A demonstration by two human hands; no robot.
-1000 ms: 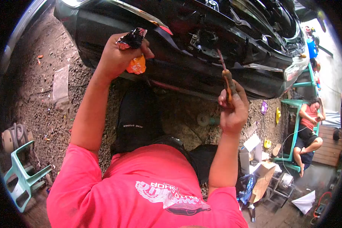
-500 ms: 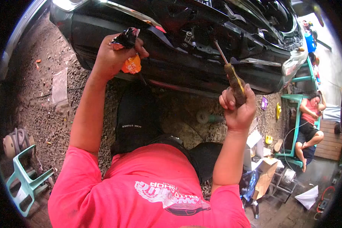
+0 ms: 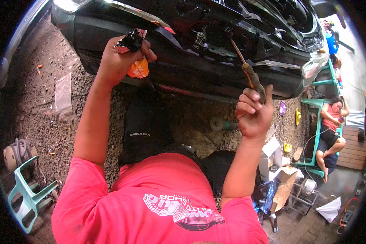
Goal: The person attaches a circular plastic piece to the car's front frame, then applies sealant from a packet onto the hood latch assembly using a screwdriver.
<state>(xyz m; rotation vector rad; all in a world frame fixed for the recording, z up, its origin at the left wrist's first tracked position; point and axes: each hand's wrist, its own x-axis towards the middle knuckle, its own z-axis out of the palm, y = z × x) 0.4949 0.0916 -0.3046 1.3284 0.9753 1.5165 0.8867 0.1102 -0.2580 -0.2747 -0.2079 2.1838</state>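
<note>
My left hand (image 3: 120,63) is closed round a crumpled orange packet (image 3: 138,69). A silvery foil end smeared with something black (image 3: 132,40) sticks out above the fist. It is held in front of the black car bumper (image 3: 122,30). In my right hand (image 3: 254,116) is a screwdriver (image 3: 253,79) with a dirty handle, gripped by bent fingers with the thumb raised. Its thin shaft points up and left into the dark recess of the car body, near a metal latch part (image 3: 200,37). Whether the tip touches anything I cannot tell.
At right a person (image 3: 331,122) reclines on green plastic chairs (image 3: 313,140). Cardboard boxes (image 3: 284,185) and a cable reel (image 3: 308,187) stand below. A green stool (image 3: 30,195) and a hose reel (image 3: 18,152) are at left on gravel (image 3: 85,118).
The screwdriver has shifted slightly up, its handle has turned, and my right fingers have changed their hold on it. My left hand with the packet has barely moved.
</note>
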